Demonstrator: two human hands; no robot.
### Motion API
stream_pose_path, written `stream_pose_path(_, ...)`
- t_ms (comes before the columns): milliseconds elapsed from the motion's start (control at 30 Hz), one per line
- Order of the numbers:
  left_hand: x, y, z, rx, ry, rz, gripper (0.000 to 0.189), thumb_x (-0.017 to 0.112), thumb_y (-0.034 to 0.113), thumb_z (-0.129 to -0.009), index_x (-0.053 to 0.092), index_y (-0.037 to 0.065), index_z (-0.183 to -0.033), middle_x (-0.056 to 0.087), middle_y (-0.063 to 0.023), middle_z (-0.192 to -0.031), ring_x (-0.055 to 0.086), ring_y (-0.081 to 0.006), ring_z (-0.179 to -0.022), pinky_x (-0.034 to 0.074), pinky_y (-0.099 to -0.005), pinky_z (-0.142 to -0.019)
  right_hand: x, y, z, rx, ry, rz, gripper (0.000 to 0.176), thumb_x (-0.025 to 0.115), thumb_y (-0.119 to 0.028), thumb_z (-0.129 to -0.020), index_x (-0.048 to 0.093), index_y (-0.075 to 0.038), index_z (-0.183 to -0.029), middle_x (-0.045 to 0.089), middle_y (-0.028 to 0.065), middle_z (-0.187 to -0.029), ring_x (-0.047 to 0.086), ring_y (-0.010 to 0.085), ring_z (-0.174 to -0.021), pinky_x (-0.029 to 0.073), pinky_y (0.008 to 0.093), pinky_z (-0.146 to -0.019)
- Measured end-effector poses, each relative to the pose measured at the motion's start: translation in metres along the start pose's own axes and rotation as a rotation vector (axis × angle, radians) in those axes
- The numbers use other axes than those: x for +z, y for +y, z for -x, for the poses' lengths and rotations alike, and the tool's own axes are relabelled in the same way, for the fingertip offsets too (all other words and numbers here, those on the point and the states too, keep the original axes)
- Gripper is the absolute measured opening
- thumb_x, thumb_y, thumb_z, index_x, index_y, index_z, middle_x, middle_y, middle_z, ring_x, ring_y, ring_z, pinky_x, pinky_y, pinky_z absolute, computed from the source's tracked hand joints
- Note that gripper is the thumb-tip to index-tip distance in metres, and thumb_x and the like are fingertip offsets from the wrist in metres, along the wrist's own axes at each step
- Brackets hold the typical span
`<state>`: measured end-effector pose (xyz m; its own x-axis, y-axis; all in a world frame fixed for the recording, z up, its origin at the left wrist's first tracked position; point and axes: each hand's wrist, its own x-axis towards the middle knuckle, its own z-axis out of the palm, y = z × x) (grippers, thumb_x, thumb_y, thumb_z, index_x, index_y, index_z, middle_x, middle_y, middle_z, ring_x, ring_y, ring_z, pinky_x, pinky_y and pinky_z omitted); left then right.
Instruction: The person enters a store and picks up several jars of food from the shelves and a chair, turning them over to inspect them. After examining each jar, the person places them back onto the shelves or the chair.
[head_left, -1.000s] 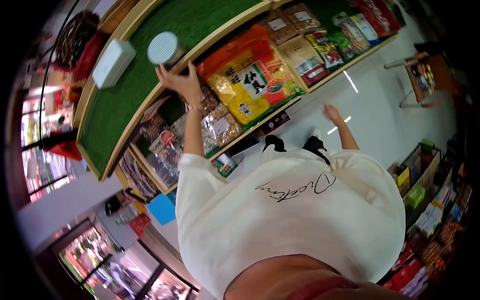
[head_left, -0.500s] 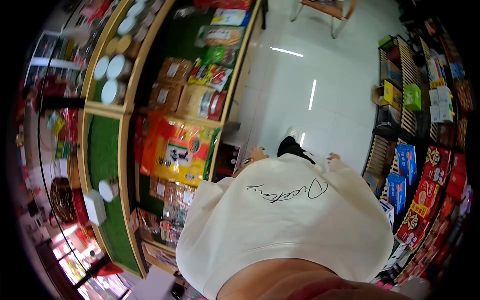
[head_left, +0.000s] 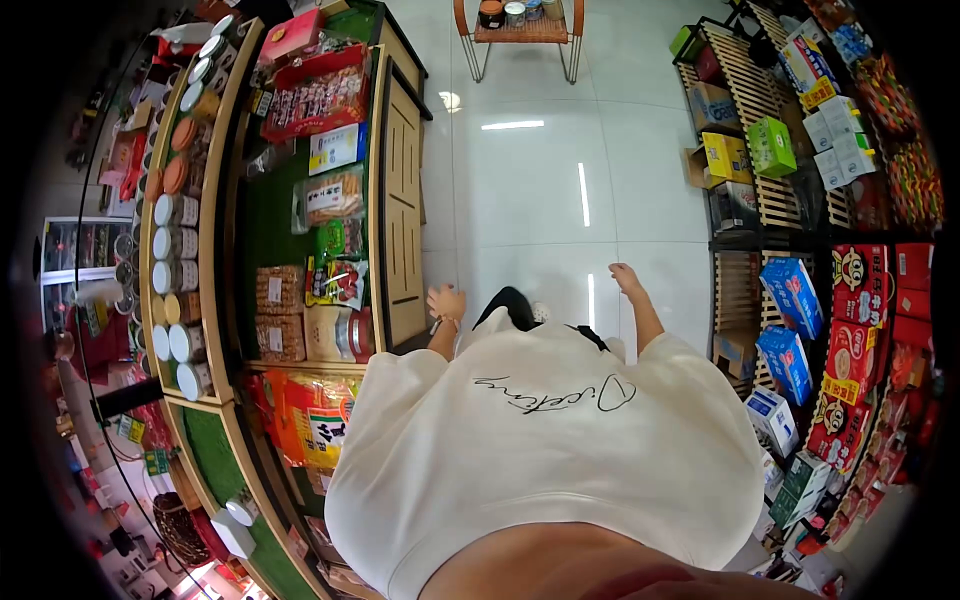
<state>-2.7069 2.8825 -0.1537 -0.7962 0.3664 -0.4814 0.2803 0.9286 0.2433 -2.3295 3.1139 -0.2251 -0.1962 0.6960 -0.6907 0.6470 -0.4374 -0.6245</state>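
Observation:
My left hand (head_left: 446, 303) hangs beside the wooden side of the shelf unit, its fingers spread and nothing in it. A band shows at that wrist. On the other side of my body, my right hand (head_left: 625, 277) is held out over the tiled floor, fingers loosely apart and empty. Neither hand touches any goods. Nearest to my left hand on the shelf are a clear jar with a red label (head_left: 357, 334) and a red and yellow snack bag (head_left: 338, 283).
A shelf unit (head_left: 400, 200) with packaged food runs along the left. Slatted racks (head_left: 757, 150) with blue boxes (head_left: 790, 290) and red cartons (head_left: 858, 285) line the right. A wicker chair (head_left: 518, 32) holding jars stands ahead on the tiled floor (head_left: 530, 190).
The view has turned and moved along the aisle, so the chair and red tray of sweets show more fully. Both forearms now show, with my right hand farther from my body.

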Motion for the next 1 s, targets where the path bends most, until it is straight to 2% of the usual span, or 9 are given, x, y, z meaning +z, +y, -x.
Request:
stream_pose_path(167, 0.022, 0.009, -0.049, -0.115, -0.208, 0.038, 0.045, 0.058, 0.041, -0.075, 0.060, 0.015, -0.112, 0.031, -0.0267, -0.136, 0.024, -0.0411, -0.127, 0.026, -0.0473, -0.104, 0.014, 0.043, -0.054, 0.059, -0.168, 0.083, 0.062, 0.059, -0.043, -0.080, 0.056, 0.010, -0.112, 0.059, 0.0226, -0.111, 0.054, 0.0308, -0.106, 0.042, 0.0399, -0.091)
stream_pose_path(267, 0.014, 0.030, -0.081, -0.163, -0.360, -0.061, 0.047, 0.055, 0.041, -0.076, 0.061, 0.011, -0.112, 0.045, -0.0261, -0.127, 0.036, -0.0423, -0.122, 0.030, -0.0473, -0.102, 0.011, -0.024, -0.009, 0.290, -0.194, 0.129, 0.062, 0.060, -0.044, -0.078, 0.056, 0.007, -0.113, 0.059, 0.0221, -0.113, 0.054, 0.0340, -0.106, 0.043, 0.0400, -0.089)
stream_pose_path(333, 0.046, 0.021, -0.137, -0.066, -0.450, -0.111, 0.046, 0.054, 0.040, -0.077, 0.062, 0.008, -0.109, 0.053, -0.0252, -0.119, 0.045, -0.0432, -0.115, 0.034, -0.0466, -0.099, 0.012, -0.040, -0.014, 0.467, -0.255, 0.068, 0.060, 0.056, -0.047, -0.080, 0.055, -0.002, -0.119, 0.056, 0.0195, -0.120, 0.053, 0.0360, -0.108, 0.044, 0.0515, -0.083)
stream_pose_path(400, 0.038, 0.057, -0.180, 0.001, -0.448, -0.143, 0.044, 0.052, 0.037, -0.077, 0.064, 0.005, -0.105, 0.058, -0.0244, -0.112, 0.051, -0.0434, -0.109, 0.037, -0.0457, -0.096, 0.032, 0.098, -0.131, 0.112, -0.490, 0.359, 0.068, 0.049, -0.056, -0.080, 0.048, -0.006, -0.127, 0.050, 0.0199, -0.128, 0.046, 0.0399, -0.117, 0.038, 0.0564, -0.089)
stream_pose_path(500, -0.001, 0.130, -0.215, 0.039, -0.317, -0.048, 0.040, 0.051, 0.033, -0.078, 0.066, 0.003, -0.100, 0.061, -0.0239, -0.106, 0.055, -0.0421, -0.104, 0.041, -0.0438, -0.092, -0.005, -0.028, -0.116, 0.485, -0.153, 0.492, 0.076, 0.041, -0.064, -0.081, 0.045, -0.006, -0.130, 0.042, 0.0210, -0.135, 0.035, 0.0410, -0.126, 0.027, 0.0555, -0.101)
stream_pose_path(567, -0.011, 0.181, -0.260, 0.072, -0.211, 0.206, 0.038, 0.051, 0.031, -0.078, 0.067, 0.003, -0.099, 0.060, -0.0244, -0.107, 0.054, -0.0405, -0.106, 0.042, -0.0423, -0.091, -0.037, -0.116, -0.133, 0.412, 0.040, 0.410, 0.081, 0.033, -0.065, -0.084, 0.045, 0.002, -0.128, 0.044, 0.0220, -0.133, 0.037, 0.0380, -0.127, 0.013, 0.0588, -0.104)
stream_pose_path(767, -0.070, 0.340, -0.357, 0.294, -0.213, 0.086, 0.038, 0.050, 0.026, -0.078, 0.064, 0.000, -0.102, 0.063, -0.0237, -0.100, 0.058, -0.0394, -0.098, 0.045, -0.0423, -0.087, -0.088, -0.316, -0.251, 0.053, 0.498, 0.117, 0.057, 0.040, -0.056, -0.086, 0.058, -0.009, -0.114, 0.059, 0.0168, -0.115, 0.046, 0.0397, -0.116, 0.029, 0.0449, -0.102)
stream_pose_path(933, -0.086, 0.436, -0.400, 0.399, -0.152, 0.342, 0.039, 0.047, 0.031, -0.084, 0.065, 0.000, -0.100, 0.063, -0.0238, -0.098, 0.057, -0.0410, -0.096, 0.043, -0.0436, -0.088, -0.056, -0.404, -0.291, 0.023, 0.624, 0.291, 0.046, 0.048, -0.054, -0.084, 0.061, -0.019, -0.111, 0.053, 0.0137, -0.123, 0.031, 0.0389, -0.126, 0.025, 0.0528, -0.103)
stream_pose_path(1000, -0.073, 0.444, -0.420, 0.500, -0.127, 0.277, 0.041, 0.044, 0.033, -0.086, 0.064, 0.000, -0.100, 0.063, -0.0236, -0.097, 0.057, -0.0421, -0.095, 0.042, -0.0447, -0.087, -0.050, -0.400, -0.308, 0.123, 0.467, 0.383, 0.050, 0.044, -0.059, -0.083, 0.061, -0.023, -0.113, 0.046, 0.0119, -0.132, 0.025, 0.0408, -0.129, 0.023, 0.0565, -0.103)
